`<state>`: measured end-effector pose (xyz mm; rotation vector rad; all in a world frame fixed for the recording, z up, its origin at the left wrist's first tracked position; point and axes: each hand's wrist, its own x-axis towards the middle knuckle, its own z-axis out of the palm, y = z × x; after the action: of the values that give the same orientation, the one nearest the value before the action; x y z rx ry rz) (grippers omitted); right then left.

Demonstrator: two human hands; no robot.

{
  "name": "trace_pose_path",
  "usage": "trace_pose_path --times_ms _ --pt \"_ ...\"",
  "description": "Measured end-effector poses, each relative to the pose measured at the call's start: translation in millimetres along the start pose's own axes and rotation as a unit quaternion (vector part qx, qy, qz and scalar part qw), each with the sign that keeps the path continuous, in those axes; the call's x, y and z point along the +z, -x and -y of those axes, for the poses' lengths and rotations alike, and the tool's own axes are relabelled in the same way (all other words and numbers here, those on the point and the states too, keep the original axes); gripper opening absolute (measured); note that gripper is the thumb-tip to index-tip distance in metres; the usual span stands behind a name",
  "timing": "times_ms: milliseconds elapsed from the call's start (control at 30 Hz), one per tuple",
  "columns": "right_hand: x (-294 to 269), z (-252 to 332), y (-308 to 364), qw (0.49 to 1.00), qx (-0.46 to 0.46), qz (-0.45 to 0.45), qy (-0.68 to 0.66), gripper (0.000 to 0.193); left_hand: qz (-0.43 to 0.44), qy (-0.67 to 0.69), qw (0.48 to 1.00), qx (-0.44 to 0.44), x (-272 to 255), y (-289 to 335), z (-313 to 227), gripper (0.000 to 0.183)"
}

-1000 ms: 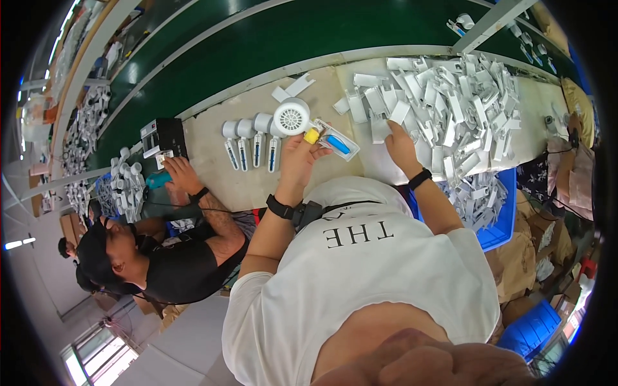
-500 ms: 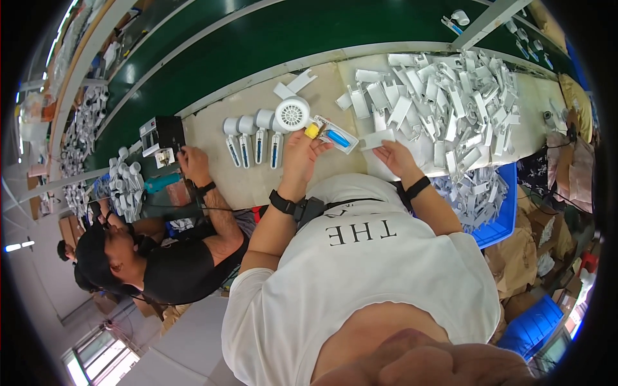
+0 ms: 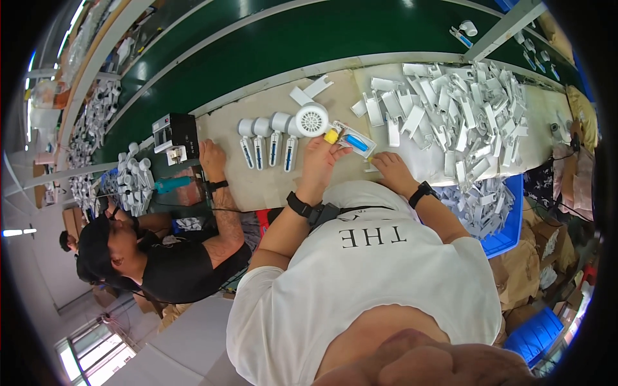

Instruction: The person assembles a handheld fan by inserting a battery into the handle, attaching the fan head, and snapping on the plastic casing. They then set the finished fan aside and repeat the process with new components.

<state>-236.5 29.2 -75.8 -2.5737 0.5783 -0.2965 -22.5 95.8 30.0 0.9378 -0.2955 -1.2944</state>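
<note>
My left hand (image 3: 320,162) is closed around the neck of a white handheld fan (image 3: 312,121), whose round grille faces up. The fan's handle lies open, with a blue cylindrical battery (image 3: 356,143) inside and a yellow piece (image 3: 331,136) by my left fingertips. At the handle's far end my right hand (image 3: 394,172) is pinched closed. Just below its fingers shows a thin white edge of a handle cover (image 3: 371,170), mostly hidden. Left of the held fan, several similar fans (image 3: 259,145) lie in a row with open handles showing blue batteries.
Many white covers (image 3: 450,116) are heaped on the right of the table, above a blue bin (image 3: 512,219) of similar parts. Two loose covers (image 3: 311,90) lie behind the fan. A co-worker (image 3: 174,257) sits at left, beside a black device (image 3: 175,136). A green conveyor belt (image 3: 270,48) runs behind.
My right hand has moved inward to the end of the fan's handle, and the cover it held flat has turned mostly out of sight. The whole view has shifted slightly.
</note>
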Motion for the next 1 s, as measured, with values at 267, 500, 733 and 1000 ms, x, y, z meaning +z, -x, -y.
trace_pose_path --times_ms 267,500,733,1000 --pt "-34 7 -34 0.947 0.172 -0.237 -0.134 0.049 -0.034 -0.022 0.997 0.063 -1 1 -6 0.029" --pt "-115 87 -82 0.984 -0.031 -0.154 -0.079 0.055 -0.061 -0.001 0.992 0.111 13 -2 3 0.028" --pt "-124 97 -95 0.977 -0.049 -0.201 -0.048 0.054 -0.045 -0.007 0.988 0.149 20 5 3 0.028" --pt "-129 94 -106 0.958 -0.067 -0.262 -0.096 0.050 -0.061 -0.077 0.971 0.216 31 -9 -17 0.024"
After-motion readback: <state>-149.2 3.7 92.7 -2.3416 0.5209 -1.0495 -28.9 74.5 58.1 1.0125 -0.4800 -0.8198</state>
